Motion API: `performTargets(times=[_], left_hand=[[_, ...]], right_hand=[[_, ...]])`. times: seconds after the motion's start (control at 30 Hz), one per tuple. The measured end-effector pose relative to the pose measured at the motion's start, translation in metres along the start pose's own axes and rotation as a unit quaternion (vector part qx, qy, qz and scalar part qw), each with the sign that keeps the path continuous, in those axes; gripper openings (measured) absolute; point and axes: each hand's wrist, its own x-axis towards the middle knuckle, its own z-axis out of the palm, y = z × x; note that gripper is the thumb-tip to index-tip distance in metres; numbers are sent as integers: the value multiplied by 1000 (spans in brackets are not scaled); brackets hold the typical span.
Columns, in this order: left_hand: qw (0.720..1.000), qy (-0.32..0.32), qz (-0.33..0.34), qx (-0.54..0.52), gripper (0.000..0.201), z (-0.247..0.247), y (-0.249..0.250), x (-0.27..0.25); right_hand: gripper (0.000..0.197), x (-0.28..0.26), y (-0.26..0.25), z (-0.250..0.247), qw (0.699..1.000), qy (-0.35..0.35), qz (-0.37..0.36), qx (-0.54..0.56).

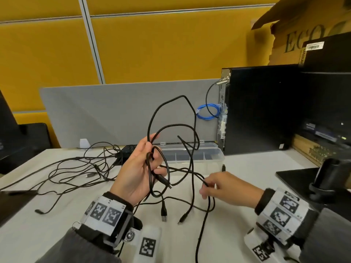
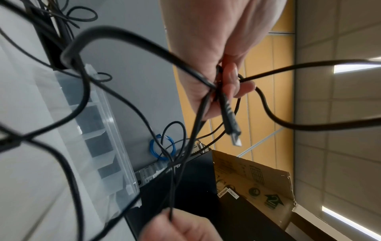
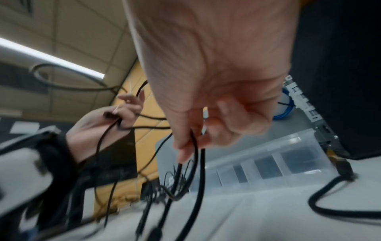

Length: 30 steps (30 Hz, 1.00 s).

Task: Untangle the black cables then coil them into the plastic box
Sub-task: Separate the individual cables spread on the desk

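On the white tabletop (image 1: 237, 186), a clear plastic compartment box (image 1: 191, 154) waits at the far side. Just in front, the left hand (image 1: 136, 168) grips bunched, tangled black cables (image 1: 190, 130); the right hand (image 1: 222, 185) pinches one strand. Best to ease that strand out slowly. Only the left wrist view shows a silver-tipped plug (image 2: 231, 124).
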Motion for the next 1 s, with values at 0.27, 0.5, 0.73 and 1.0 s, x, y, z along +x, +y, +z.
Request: performTargets(times=[0.27, 0.5, 0.73, 1.0], left_hand=[[993, 65, 35, 88, 15, -42, 31, 8], [994, 95, 36, 36, 25, -50, 27, 10], [990, 111, 69, 49, 25, -58, 25, 10], [981, 140, 93, 96, 26, -59, 11, 12]], right_hand=[[36, -16, 8, -66, 894, 187, 65, 401], [33, -22, 1, -73, 849, 393, 44, 350], [29, -40, 0, -79, 866, 350, 22, 357], [27, -42, -3, -84, 873, 364, 10, 323]])
